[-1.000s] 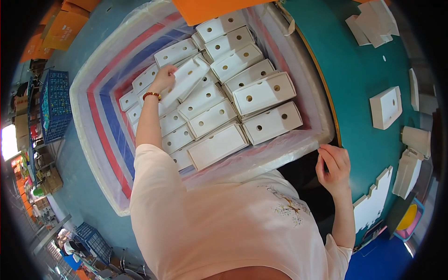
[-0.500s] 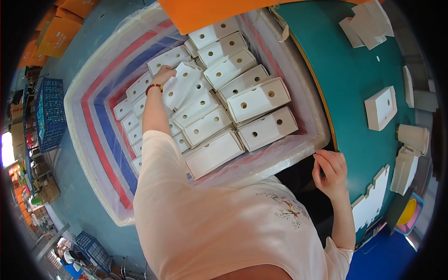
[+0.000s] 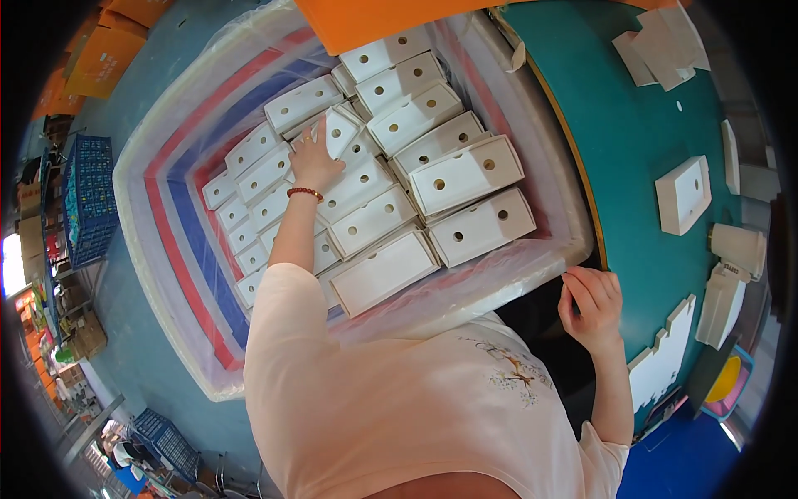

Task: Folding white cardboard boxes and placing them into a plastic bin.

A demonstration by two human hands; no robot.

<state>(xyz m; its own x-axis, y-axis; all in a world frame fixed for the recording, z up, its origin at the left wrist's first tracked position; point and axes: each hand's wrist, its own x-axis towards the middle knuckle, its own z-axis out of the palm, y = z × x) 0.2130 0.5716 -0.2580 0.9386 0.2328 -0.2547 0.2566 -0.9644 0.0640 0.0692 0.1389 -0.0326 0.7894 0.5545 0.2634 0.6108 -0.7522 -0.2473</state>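
Note:
My left hand point(image 3: 314, 165), a red bead bracelet on its wrist, rests with spread fingers on a tilted white box point(image 3: 337, 133). That box lies on top of the others inside a large lined container point(image 3: 187, 283) with red and blue stripes. Rows of white boxes with round holes surround the hand, among them a plain-topped white box point(image 3: 384, 273) at the near side. My right hand point(image 3: 594, 308) is loosely curled beside the green table's point(image 3: 607, 108) edge, close to the container's corner. Nothing shows between its fingers.
On the table are a single white box point(image 3: 683, 195), folded white card point(image 3: 661, 50) and a flat cut white sheet point(image 3: 662, 358). An orange panel point(image 3: 391, 21) overhangs the container's far side. Blue crates point(image 3: 89, 200) and orange cartons point(image 3: 104, 62) stand at the left.
My left hand has shifted right and nearer, its fingers now spread on the tilted box, which has moved up and away from me. My right hand has hardly moved.

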